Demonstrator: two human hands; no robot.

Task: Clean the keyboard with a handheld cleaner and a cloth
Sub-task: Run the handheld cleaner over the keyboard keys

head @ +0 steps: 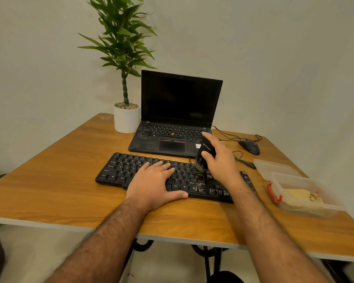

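Observation:
A black keyboard (pixel 119 170) lies across the middle of the wooden table (pixel 55 166). My left hand (pixel 153 183) rests flat on its centre keys, fingers spread, thumb along the front edge. My right hand (pixel 219 160) grips a small black handheld cleaner (pixel 204 153), its brush head pressed down on the keys right of centre. A yellowish cloth (pixel 302 196) lies folded inside a clear plastic box (pixel 307 187) at the right.
An open black laptop (pixel 176 119) stands just behind the keyboard, with a potted plant (pixel 126 117) to its left. A black wired mouse (pixel 249 147) and its cable lie at the back right. The box's clear lid (pixel 274 166) rests beside the box.

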